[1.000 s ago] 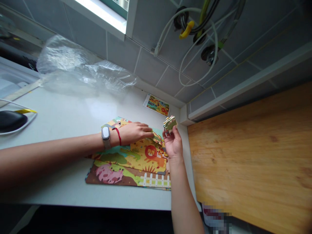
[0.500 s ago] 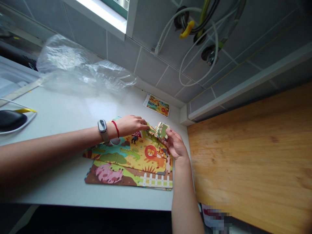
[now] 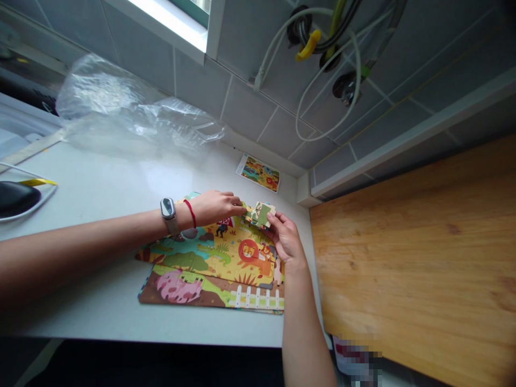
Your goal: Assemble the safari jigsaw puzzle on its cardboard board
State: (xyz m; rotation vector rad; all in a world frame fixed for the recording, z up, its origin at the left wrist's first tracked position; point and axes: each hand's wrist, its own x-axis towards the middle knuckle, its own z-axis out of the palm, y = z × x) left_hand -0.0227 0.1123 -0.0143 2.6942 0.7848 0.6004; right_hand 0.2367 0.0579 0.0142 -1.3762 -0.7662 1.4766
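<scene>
My right hand (image 3: 286, 236) is closed on a few puzzle pieces (image 3: 264, 214), pinched between thumb and fingers at the upper right of the picture puzzle. My left hand (image 3: 220, 208) reaches across the puzzle's top edge. Its fingers are pinched together on a puzzle piece beside the ones in my right hand, mostly hidden by the fingertips. Beneath both hands lies a colourful animal puzzle (image 3: 226, 260) with a lion, a crocodile and a barn. It rests on another puzzle board (image 3: 177, 287) showing a pink pig and a white fence.
A small reference card (image 3: 258, 173) lies near the wall. Crumpled clear plastic (image 3: 141, 115) covers the back left of the white table (image 3: 92, 312). A black mouse-like object (image 3: 20, 199) with a cable sits at left. Right is a wooden surface (image 3: 411, 252); hoses hang above.
My right hand has shifted slightly left, bringing its puzzle pieces nearer my left fingers. My left hand stays almost in place.
</scene>
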